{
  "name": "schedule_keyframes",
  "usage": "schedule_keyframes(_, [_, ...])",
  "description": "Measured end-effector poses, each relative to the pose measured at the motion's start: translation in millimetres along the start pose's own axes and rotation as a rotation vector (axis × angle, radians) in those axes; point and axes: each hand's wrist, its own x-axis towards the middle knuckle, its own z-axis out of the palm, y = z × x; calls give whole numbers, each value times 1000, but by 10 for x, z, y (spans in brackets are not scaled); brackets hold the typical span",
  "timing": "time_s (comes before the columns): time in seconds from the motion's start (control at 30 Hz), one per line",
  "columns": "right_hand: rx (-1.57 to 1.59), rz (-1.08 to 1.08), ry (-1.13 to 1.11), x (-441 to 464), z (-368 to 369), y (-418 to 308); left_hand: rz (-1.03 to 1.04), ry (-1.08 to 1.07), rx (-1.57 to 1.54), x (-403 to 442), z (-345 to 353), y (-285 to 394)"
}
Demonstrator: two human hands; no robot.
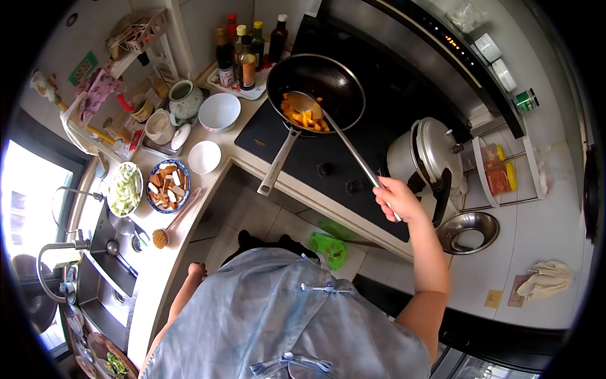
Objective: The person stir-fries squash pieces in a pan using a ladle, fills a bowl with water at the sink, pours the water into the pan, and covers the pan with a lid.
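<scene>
My right hand [399, 199] is closed around the long metal handle of a spatula [351, 147]. The spatula's head rests in a dark wok [344, 82], among orange pieces of food [307, 119]. The wok stands on the black stove, its handle [278, 165] pointing toward me with no hand on it. My left hand [197, 270] hangs low near the counter's front edge, its fingers curled; whether it holds anything is too small to tell.
A pressure cooker [429, 151] stands right of the wok, with a metal bowl [468, 233] beyond it. Sauce bottles [247, 60], white bowls [219, 112], a plate of brown and white pieces [168, 186] and a plate of pale green slices [125, 189] are on the left. The sink [101, 284] is lower left.
</scene>
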Motion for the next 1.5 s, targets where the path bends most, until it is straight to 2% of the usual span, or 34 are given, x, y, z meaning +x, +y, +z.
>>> schedule_keyframes(0.17, [50, -5, 40, 604, 54, 195, -93, 17, -192, -1, -26, 5])
schedule_keyframes(0.27, [5, -65, 165, 717, 99, 166, -141, 32, -297, -3, -20, 10])
schedule_keyframes(0.33, [20, -85, 201, 609, 68, 113, -159, 36, -340, -23, 10, 2])
schedule_keyframes(0.43, [26, -112, 139, 211, -13, -35, -170, 26, -326, -69, 129, -48])
schedule_keyframes(0.5, [100, -47, 49, -35, -44, -112, -117, -9, -177, -107, 213, -81])
schedule_keyframes(0.6, [183, 29, -75, -92, -10, -79, 108, -32, 332, -177, 242, -70])
schedule_keyframes(0.67, [62, -1, -10, 47, 60, 24, 224, 17, 614, -149, 281, -89])
schedule_keyframes(0.73, [3, 0, 57, 267, 41, 126, -161, -83, -615, -88, 253, -31])
schedule_keyframes(0.77, [1, -9, 102, 296, 46, 148, -390, -44, -1221, -53, 235, -12])
schedule_keyframes(0.83, [-3, -31, 189, 345, 96, 119, -368, 43, -1133, -30, 167, 49])
schedule_keyframes(0.93, [4, -54, 96, 88, -63, 44, -358, 71, -1087, -56, 93, 117])
schedule_keyframes(1.07, [-25, 85, -19, -326, -225, -230, -364, 71, -1086, -102, 128, 157])
schedule_keyframes(1.17, [-136, 119, 15, -290, -300, -197, -383, 54, -1135, -100, 167, 139])
schedule_keyframes(1.27, [-269, 75, 185, -22, -286, -69, -391, 51, -1133, -106, 168, 134])
schedule_keyframes(1.4, [-84, -27, 302, 497, -271, 190, -384, 118, -975, -305, -33, 235])
schedule_keyframes(1.47, [-38, -71, 429, 735, -138, 275, -370, 112, -967, -288, -14, 216])
schedule_keyframes(1.5, [-120, -91, 525, 860, -61, 314, -362, 108, -964, -279, -8, 206])
